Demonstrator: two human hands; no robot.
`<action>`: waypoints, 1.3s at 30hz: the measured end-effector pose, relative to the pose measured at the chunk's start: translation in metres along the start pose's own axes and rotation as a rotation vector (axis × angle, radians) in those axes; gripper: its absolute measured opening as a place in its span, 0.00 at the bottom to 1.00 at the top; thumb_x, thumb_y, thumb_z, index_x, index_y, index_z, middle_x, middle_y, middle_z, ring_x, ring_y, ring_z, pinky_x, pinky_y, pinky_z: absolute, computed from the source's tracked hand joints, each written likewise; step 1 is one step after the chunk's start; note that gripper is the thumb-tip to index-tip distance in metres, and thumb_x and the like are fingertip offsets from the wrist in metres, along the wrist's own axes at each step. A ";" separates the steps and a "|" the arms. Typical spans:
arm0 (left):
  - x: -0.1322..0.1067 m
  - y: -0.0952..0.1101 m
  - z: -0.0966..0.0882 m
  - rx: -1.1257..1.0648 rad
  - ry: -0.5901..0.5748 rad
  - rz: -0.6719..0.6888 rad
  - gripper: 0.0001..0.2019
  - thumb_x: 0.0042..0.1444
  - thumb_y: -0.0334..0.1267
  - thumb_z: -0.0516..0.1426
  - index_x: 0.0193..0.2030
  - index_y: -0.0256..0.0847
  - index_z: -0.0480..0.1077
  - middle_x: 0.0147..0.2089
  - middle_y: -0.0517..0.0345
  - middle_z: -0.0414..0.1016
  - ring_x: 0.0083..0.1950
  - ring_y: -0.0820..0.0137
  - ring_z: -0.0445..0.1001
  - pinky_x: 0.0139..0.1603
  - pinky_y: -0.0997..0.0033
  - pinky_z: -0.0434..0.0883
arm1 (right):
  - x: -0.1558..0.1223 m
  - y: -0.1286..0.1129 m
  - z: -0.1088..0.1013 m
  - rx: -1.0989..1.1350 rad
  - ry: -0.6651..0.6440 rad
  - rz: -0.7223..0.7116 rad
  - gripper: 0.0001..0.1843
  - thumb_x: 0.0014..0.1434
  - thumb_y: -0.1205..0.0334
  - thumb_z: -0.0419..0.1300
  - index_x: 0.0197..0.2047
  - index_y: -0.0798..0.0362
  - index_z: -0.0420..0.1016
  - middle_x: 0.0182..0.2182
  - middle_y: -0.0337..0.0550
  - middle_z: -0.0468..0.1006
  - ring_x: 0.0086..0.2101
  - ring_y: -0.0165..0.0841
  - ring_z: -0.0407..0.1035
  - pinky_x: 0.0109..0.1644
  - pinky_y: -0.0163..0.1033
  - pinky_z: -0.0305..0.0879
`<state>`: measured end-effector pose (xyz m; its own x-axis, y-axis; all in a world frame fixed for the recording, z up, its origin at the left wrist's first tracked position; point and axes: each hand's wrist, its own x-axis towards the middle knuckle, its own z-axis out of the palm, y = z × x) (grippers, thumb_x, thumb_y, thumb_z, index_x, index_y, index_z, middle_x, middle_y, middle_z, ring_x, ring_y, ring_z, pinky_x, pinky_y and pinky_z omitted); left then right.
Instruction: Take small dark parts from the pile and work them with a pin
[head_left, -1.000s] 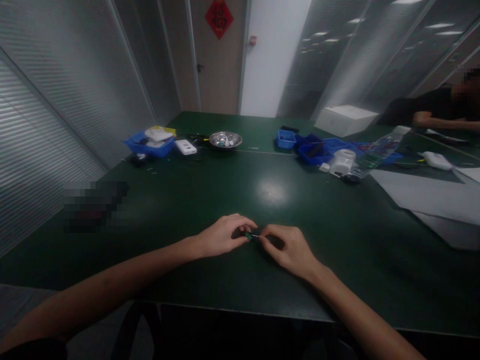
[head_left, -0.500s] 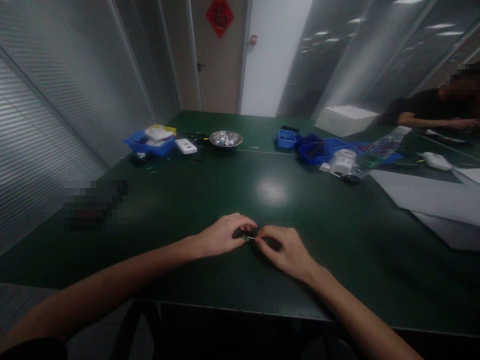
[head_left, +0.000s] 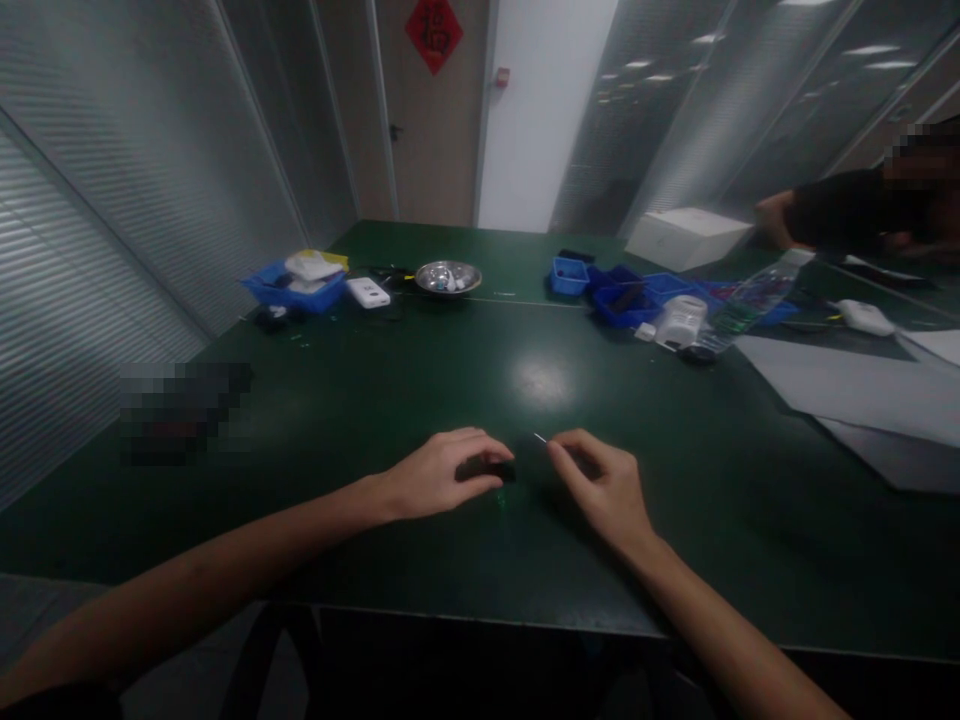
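Observation:
My left hand (head_left: 442,475) rests on the dark green table (head_left: 375,400), its fingers curled round a small dark part (head_left: 501,470) with a green tip. My right hand (head_left: 604,485) is a little to the right of it, pinching a thin pale pin (head_left: 540,438) that sticks out up and to the left between thumb and forefinger. The pin and the dark part are apart, with a short gap between them.
At the back left stand a blue tray (head_left: 289,285) with white things, a white device (head_left: 367,292) and a metal bowl (head_left: 448,277). Blue bins (head_left: 622,295), a white device (head_left: 681,322) and a lying bottle (head_left: 750,300) sit back right. Grey sheets (head_left: 862,385) lie right. Another person (head_left: 862,210) sits far right.
My right hand has pulled away to the right and lifted a little, drawing the thin pin out of the small dark part. My left hand has stayed put.

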<state>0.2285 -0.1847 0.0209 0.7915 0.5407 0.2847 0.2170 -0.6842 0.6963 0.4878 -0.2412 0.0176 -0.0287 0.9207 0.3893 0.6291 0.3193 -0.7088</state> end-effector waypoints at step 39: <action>-0.074 -0.191 -0.179 0.621 0.407 -0.587 0.11 0.61 0.44 0.58 0.43 0.42 0.79 0.47 0.48 0.76 0.48 0.57 0.74 0.54 0.59 0.69 | 0.048 0.041 -0.001 -0.185 -0.182 -0.034 0.19 0.69 0.47 0.54 0.42 0.51 0.81 0.28 0.40 0.81 0.27 0.34 0.72 0.34 0.38 0.64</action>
<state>0.0263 -0.0065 -0.0148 0.2251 0.9302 0.2901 0.8754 -0.3238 0.3588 0.5131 -0.1843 0.0077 -0.1812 0.9406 0.2870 0.7562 0.3199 -0.5708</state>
